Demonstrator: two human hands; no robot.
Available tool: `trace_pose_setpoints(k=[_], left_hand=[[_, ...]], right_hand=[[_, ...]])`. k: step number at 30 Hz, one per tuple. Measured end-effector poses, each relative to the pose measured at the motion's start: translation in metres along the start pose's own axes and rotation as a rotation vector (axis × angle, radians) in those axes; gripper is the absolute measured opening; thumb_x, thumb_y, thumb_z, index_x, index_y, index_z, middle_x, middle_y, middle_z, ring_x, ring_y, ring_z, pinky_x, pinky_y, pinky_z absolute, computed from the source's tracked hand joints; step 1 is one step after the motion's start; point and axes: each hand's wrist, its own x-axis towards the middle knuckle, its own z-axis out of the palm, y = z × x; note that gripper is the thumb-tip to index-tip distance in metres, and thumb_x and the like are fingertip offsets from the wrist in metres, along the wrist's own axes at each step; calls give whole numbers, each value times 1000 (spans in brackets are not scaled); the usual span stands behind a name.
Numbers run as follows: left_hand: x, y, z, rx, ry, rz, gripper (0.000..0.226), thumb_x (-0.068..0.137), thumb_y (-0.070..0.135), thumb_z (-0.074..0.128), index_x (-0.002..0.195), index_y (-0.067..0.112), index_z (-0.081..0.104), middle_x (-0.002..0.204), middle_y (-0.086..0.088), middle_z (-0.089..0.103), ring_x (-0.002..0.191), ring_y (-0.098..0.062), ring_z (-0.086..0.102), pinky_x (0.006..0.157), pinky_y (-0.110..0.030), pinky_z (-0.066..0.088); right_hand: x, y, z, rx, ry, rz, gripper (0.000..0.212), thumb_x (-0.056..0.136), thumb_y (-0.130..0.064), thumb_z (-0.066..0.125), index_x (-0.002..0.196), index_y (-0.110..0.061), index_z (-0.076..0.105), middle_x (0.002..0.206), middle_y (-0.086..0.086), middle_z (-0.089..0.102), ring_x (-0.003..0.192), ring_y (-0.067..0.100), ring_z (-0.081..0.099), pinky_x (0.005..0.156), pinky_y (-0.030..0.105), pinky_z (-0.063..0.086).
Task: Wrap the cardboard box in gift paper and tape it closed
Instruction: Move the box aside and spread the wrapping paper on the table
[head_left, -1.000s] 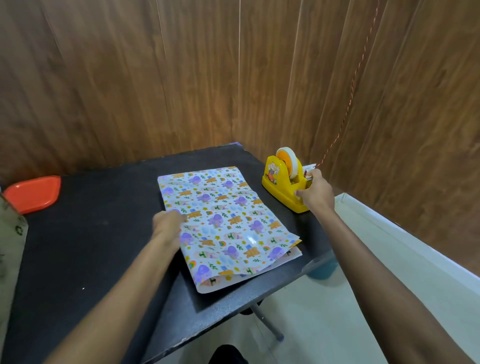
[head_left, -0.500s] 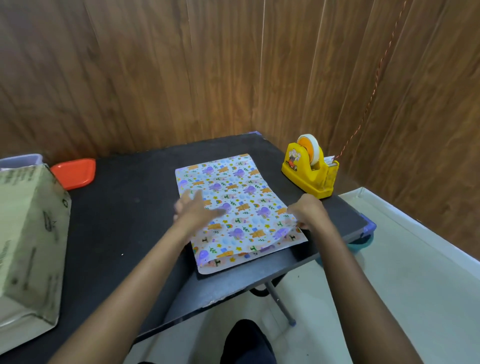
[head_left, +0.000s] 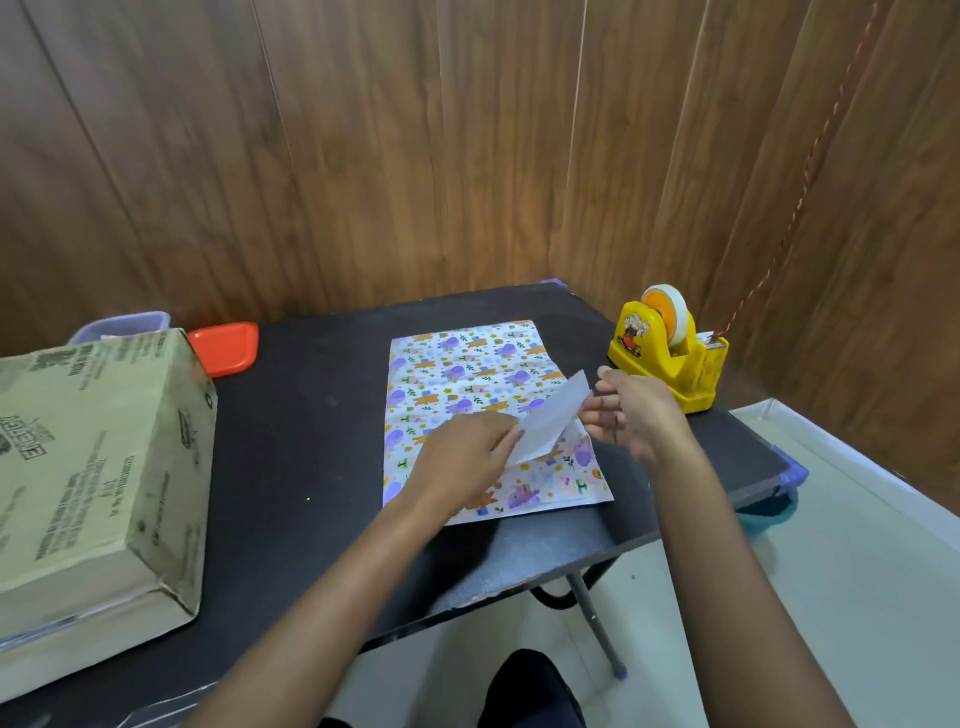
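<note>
Folded gift paper (head_left: 467, 374) lies flat on the counter (head_left: 311, 415), one white-backed corner (head_left: 550, 421) raised. The left grip (head_left: 467, 452) pinches that corner's lower end. The right grip (head_left: 634, 410), fingers apart and relaxed, is just beside its tip. The cardboard box (head_left: 93, 457) stands well left of the left grip, and the tape dispenser (head_left: 665, 358) sits just beyond the right grip.

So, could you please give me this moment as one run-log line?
left hand: holds gift paper flap up | right hand: open beside flap | cardboard box: unwrapped, apart from paper | tape dispenser: untouched
</note>
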Motion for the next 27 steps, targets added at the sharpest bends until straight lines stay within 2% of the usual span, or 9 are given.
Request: trace_pose_setpoints(k=[3, 5, 7, 11, 14, 16, 21, 24, 27], left_hand=[[2, -4, -3, -146, 210, -74, 38, 99, 26, 41, 63, 16, 47, 60, 2, 49, 58, -14, 44, 58, -33, 34], [4, 2, -14, -267, 377, -187, 42, 97, 22, 44, 58, 19, 30, 54, 5, 34, 53, -12, 30, 54, -32, 24], [8, 6, -28, -351, 530, -272, 44, 96, 17, 45, 57, 17, 25, 52, 5, 28, 52, -13, 23, 52, -31, 20], [12, 4, -59, -475, 738, -319, 39, 95, 15, 47, 59, 9, 33, 54, 2, 34, 54, -13, 27, 53, -31, 22], [11, -10, -84, -562, 850, -344, 38, 95, 17, 48, 62, 0, 39, 56, 1, 36, 53, -10, 28, 54, -30, 24], [8, -21, -101, -628, 925, -372, 40, 95, 19, 49, 59, 7, 36, 54, 3, 34, 53, -10, 28, 54, -31, 26], [-19, -60, -152, -780, 1121, -474, 42, 93, 24, 53, 54, 19, 37, 52, 2, 36, 48, -10, 29, 49, -25, 28], [-43, -83, -171, -900, 1240, -508, 38, 83, 31, 58, 50, 24, 41, 77, -16, 49, 61, -18, 38, 59, -30, 35], [-61, -86, -170, -953, 1369, -532, 39, 91, 18, 55, 57, 19, 36, 63, 1, 42, 54, -8, 38, 53, -25, 34]], right_hand=[[-14, 6, 8, 192, -1, -32, 43, 97, -44, 41, 109, -4, 50, 86, 13, 63, 76, 24, 64, 65, 34, 54], [-25, 14, 17, 260, -47, -60, 55, 93, -56, 40, 113, -5, 52, 95, 13, 66, 87, 25, 65, 68, 34, 55], [-34, 24, 30, 239, -108, -98, 58, 87, -60, 48, 119, -11, 50, 106, 10, 67, 94, 23, 66, 72, 35, 56], [-41, 41, 60, 210, -113, -136, 72, 77, -34, 75, 133, -17, 34, 122, 0, 58, 103, 20, 62, 81, 37, 54], [-36, 38, 77, 182, -6, -163, 52, 78, -2, 63, 125, -11, 43, 115, 6, 61, 94, 24, 61, 74, 34, 51], [-29, 24, 81, 133, 66, -228, 48, 77, 6, 50, 121, -12, 51, 107, 4, 64, 89, 24, 61, 69, 29, 48], [-11, -49, 76, -154, 104, -503, 20, 77, 6, 46, 77, -14, 51, 74, 2, 53, 80, 20, 51, 58, 26, 37], [-7, -110, 84, -348, 66, -657, 18, 79, 5, 50, 83, -7, 61, 81, 11, 54, 81, 20, 50, 65, 28, 35], [-12, -160, 102, -465, 39, -704, 15, 79, 5, 51, 74, -5, 60, 74, 11, 53, 76, 20, 51, 53, 26, 33]])
